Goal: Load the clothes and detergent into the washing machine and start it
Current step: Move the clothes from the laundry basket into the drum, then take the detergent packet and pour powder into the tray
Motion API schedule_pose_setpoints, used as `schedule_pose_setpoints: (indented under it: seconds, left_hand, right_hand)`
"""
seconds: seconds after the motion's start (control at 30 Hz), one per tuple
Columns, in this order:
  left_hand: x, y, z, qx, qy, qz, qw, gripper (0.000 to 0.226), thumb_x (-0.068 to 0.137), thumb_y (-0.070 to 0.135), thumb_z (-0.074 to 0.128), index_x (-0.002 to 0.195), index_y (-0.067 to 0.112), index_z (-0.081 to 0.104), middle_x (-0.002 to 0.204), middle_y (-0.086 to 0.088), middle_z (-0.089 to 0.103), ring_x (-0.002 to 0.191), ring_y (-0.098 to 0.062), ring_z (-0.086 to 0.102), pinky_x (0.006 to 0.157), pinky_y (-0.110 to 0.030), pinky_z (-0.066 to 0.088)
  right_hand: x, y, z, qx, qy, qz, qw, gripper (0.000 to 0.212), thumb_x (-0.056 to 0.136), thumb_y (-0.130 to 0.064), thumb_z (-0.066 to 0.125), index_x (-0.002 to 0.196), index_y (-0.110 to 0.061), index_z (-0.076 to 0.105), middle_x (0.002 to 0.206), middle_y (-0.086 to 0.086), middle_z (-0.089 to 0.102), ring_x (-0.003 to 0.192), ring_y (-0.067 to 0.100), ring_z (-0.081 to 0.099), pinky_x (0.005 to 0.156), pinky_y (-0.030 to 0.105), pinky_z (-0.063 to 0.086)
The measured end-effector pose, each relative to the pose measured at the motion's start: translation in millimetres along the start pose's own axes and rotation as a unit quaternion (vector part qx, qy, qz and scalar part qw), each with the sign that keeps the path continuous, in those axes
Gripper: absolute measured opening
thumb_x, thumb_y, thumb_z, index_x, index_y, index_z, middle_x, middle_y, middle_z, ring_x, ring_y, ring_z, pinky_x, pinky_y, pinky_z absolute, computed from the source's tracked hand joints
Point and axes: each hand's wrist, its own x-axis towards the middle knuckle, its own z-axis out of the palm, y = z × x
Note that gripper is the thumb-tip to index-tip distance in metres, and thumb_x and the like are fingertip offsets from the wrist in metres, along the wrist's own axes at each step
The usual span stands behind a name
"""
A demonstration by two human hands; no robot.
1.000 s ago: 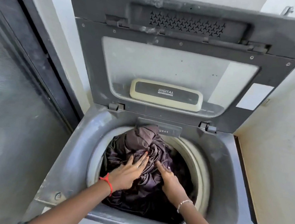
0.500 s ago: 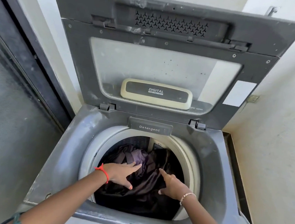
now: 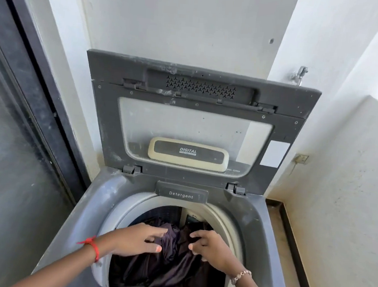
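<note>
In the drum of the open top-loader, both hands rest on dark clothes.

The left hand (image 3: 137,239), a red thread at its wrist, lies spread and flat on the dark clothes (image 3: 167,272), gripping nothing; the right hand (image 3: 211,248), fingers loosely curled, touches the fabric, though whether it pinches any I cannot tell. The clothes sit low inside the washing machine (image 3: 81,216), so loading looks done. The detergent drawer (image 3: 181,194) is closed and the lid (image 3: 198,126) up: detergent, closing and starting seem left.

Dark clothes (image 3: 167,276) lie heaped inside the grey washing machine's (image 3: 80,221) drum.
</note>
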Motion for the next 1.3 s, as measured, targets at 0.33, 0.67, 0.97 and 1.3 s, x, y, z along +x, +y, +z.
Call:
schedule_pose_setpoints:
  seconds: [0.33,0.67,0.97,1.3]
  left_hand:
    - [-2,-2,-22,-0.375,0.1,-0.049,0.92,0.041,0.093,0.032,0.053,0.129,0.012,0.045,0.125,-0.002,0.059,0.11,-0.014,0.06,0.092,-0.041,0.05]
    - [84,25,-41,-0.715,0.205,-0.076,0.664,0.081,0.091,0.029,0.057,0.146,-0.003,0.007,0.15,-0.027,0.019,0.136,-0.041,0.029,0.102,-0.058,0.033]
    - [117,25,-35,-0.752,0.311,-0.106,0.571,0.069,0.081,0.03,0.07,0.13,-0.008,0.039,0.133,-0.03,0.043,0.118,-0.041,0.05,0.086,-0.049,0.047]
    - [138,23,-18,-0.755,0.397,-0.08,0.516,0.04,0.083,0.025,0.069,0.106,-0.004,0.055,0.1,-0.022,0.06,0.093,-0.032,0.058,0.084,-0.041,0.052]
  right_hand:
    - [20,-26,-2,0.351,0.09,0.06,0.93,0.012,0.091,-0.018,0.057,0.097,-0.008,0.058,0.104,0.017,0.063,0.096,0.025,0.065,0.074,0.041,0.058]
    - [87,-39,1,0.653,0.174,0.143,0.723,0.046,0.087,-0.009,0.061,0.127,0.004,0.042,0.137,0.035,0.032,0.125,0.048,0.04,0.081,0.051,0.05]
    - [117,-40,4,0.684,0.238,0.172,0.668,0.055,0.08,-0.013,0.07,0.122,0.006,0.04,0.131,0.039,0.039,0.117,0.046,0.049,0.082,0.045,0.05]
    - [122,-36,1,0.692,0.291,0.172,0.638,0.045,0.074,-0.007,0.076,0.107,0.006,0.05,0.112,0.032,0.054,0.087,0.04,0.062,0.07,0.037,0.057]
